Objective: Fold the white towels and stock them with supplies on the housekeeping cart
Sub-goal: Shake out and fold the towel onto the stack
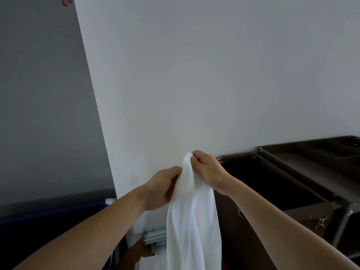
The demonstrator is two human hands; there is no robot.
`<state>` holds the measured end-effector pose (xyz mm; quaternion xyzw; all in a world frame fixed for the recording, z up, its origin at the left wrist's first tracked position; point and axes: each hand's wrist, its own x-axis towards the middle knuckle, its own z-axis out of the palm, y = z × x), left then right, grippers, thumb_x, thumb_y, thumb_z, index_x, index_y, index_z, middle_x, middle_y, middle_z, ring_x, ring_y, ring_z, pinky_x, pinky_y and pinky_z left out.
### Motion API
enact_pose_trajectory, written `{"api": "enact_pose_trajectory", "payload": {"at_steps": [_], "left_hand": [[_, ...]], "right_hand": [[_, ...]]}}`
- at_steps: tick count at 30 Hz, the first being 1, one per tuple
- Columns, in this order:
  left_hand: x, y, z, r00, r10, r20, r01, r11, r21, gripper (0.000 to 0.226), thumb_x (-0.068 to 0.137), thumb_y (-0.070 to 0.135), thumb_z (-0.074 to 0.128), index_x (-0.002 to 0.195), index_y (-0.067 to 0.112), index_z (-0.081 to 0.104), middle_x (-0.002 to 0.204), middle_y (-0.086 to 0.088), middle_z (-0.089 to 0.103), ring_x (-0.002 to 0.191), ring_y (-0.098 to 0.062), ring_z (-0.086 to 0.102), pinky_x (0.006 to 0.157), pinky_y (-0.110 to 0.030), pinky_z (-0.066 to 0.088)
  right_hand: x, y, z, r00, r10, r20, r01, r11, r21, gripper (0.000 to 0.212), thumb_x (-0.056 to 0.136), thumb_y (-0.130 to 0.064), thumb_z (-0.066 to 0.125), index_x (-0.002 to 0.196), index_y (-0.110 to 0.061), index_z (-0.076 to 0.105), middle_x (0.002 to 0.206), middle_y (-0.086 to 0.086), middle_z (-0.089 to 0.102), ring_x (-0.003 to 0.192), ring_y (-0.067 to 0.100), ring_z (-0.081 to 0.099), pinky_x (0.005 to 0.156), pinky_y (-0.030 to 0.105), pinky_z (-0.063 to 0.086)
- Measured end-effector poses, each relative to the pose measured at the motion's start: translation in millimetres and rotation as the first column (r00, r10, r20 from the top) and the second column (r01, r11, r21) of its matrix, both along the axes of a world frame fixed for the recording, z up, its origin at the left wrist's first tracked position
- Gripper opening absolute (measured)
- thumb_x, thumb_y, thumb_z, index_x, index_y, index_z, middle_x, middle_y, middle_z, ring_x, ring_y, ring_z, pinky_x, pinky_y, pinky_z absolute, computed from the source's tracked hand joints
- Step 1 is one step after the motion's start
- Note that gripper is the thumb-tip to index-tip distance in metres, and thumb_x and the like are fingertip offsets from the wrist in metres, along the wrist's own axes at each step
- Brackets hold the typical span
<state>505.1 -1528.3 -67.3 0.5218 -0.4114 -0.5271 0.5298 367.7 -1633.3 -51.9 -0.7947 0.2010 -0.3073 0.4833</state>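
A white towel (191, 221) hangs down in front of me from its top edge, bunched lengthwise. My left hand (161, 189) grips the towel's upper part from the left. My right hand (209, 169) pinches the top edge from the right, a little higher. The two hands are close together at the towel's top. The dark housekeeping cart (303, 172) stands to the right against the wall, its dark bag compartment open and its top tray at the far right. The towel's lower end runs out of view at the bottom.
A white wall (214, 75) fills the view ahead, with a grey wall to the left. A dark blue piece of furniture (48, 215) sits low on the left. A stack of pale green-edged packets (154, 235) lies below, beside the towel.
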Motion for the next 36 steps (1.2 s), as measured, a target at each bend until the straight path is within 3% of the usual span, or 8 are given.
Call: {"api": "enact_pose_trajectory", "payload": {"at_steps": [4, 7, 10, 13, 18, 25, 33, 36], "left_hand": [[-2.9, 1.3, -1.9, 0.993, -0.011, 0.115, 0.011, 1.0, 0.003, 0.036, 0.102, 0.016, 0.041, 0.121, -0.002, 0.066, 0.122, -0.02, 0.068, 0.116, -0.034, 0.064, 0.103, -0.046, 0.05], [-4.4, 3.3, 1.7, 0.967, 0.069, 0.246, -0.063, 0.997, -0.034, 0.031, 0.103, 0.018, 0.044, 0.106, -0.003, 0.067, 0.108, -0.016, 0.07, 0.099, -0.033, 0.067, 0.091, -0.043, 0.054], [0.2, 1.9, 7.6, 0.949, 0.287, 0.133, -0.275, 0.956, -0.102, 0.023, 0.099, 0.014, 0.049, 0.096, -0.001, 0.066, 0.095, -0.016, 0.066, 0.087, -0.028, 0.064, 0.086, -0.051, 0.055], [8.1, 0.4, 12.5, 0.936, 0.35, -0.033, -0.351, 0.93, -0.107, 0.028, 0.099, 0.015, 0.049, 0.115, -0.002, 0.065, 0.111, -0.02, 0.07, 0.099, -0.031, 0.067, 0.088, -0.049, 0.056], [6.0, 1.4, 14.5, 0.955, 0.295, 0.025, -0.289, 0.949, -0.126, 0.035, 0.101, 0.021, 0.048, 0.116, -0.007, 0.065, 0.117, -0.024, 0.067, 0.097, -0.03, 0.066, 0.084, -0.043, 0.057], [0.8, 4.6, 13.2, 0.948, 0.271, 0.165, -0.233, 0.948, -0.216, 0.031, 0.104, 0.023, 0.047, 0.115, 0.005, 0.069, 0.114, -0.017, 0.071, 0.105, -0.033, 0.067, 0.092, -0.048, 0.056], [-11.0, 11.5, 5.1, 0.906, 0.289, 0.311, -0.198, 0.936, -0.291, 0.029, 0.105, 0.026, 0.045, 0.111, 0.021, 0.073, 0.109, -0.006, 0.074, 0.102, -0.026, 0.07, 0.085, -0.035, 0.056], [-11.2, 15.1, 3.3, 0.886, 0.298, 0.355, -0.19, 0.932, -0.308, 0.033, 0.098, 0.034, 0.047, 0.104, 0.011, 0.071, 0.101, -0.014, 0.07, 0.093, -0.035, 0.063, 0.085, -0.045, 0.054]], "right_hand": [[-1.6, 2.6, -7.0, 0.998, -0.026, -0.05, 0.023, 0.998, -0.054, 0.028, 0.103, -0.027, 0.05, 0.078, -0.017, 0.053, 0.071, -0.009, 0.051, 0.063, 0.006, 0.043, 0.063, 0.024, 0.038], [-4.6, 0.3, -9.1, 0.994, -0.107, -0.001, 0.105, 0.984, -0.143, 0.019, 0.099, -0.02, 0.052, 0.086, -0.008, 0.059, 0.088, -0.005, 0.059, 0.074, 0.006, 0.052, 0.07, 0.024, 0.042], [-12.3, -3.7, -8.6, 0.968, -0.182, 0.173, 0.194, 0.979, -0.057, 0.023, 0.086, -0.028, 0.052, 0.069, -0.012, 0.053, 0.069, -0.009, 0.053, 0.061, 0.007, 0.045, 0.058, 0.025, 0.036], [-16.3, -7.0, -10.8, 0.97, -0.191, 0.148, 0.189, 0.982, 0.026, 0.032, 0.078, -0.047, 0.05, 0.056, -0.026, 0.041, 0.053, -0.016, 0.035, 0.05, 0.004, 0.032, 0.049, 0.023, 0.027], [-17.2, -10.7, -11.0, 0.99, -0.141, 0.013, 0.141, 0.99, -0.012, 0.041, 0.066, -0.072, 0.066, 0.062, -0.033, 0.057, 0.057, -0.013, 0.056, 0.052, 0.003, 0.052, 0.049, 0.02, 0.041], [-13.5, -2.2, -2.9, 0.995, -0.03, 0.095, 0.031, 1.0, -0.003, 0.019, 0.089, -0.048, 0.068, 0.078, -0.033, 0.07, 0.074, -0.011, 0.07, 0.067, 0.003, 0.064, 0.06, 0.021, 0.051], [4.5, 5.8, -5.5, 0.983, -0.183, 0.021, 0.182, 0.981, 0.061, 0.032, 0.093, -0.038, 0.066, 0.08, -0.009, 0.061, 0.071, -0.001, 0.059, 0.064, 0.011, 0.053, 0.06, 0.025, 0.044], [3.6, 7.0, -3.2, 0.987, -0.163, -0.007, 0.163, 0.983, 0.088, 0.033, 0.093, -0.035, 0.068, 0.074, -0.011, 0.055, 0.071, 0.0, 0.056, 0.064, 0.012, 0.051, 0.059, 0.024, 0.041]]}}
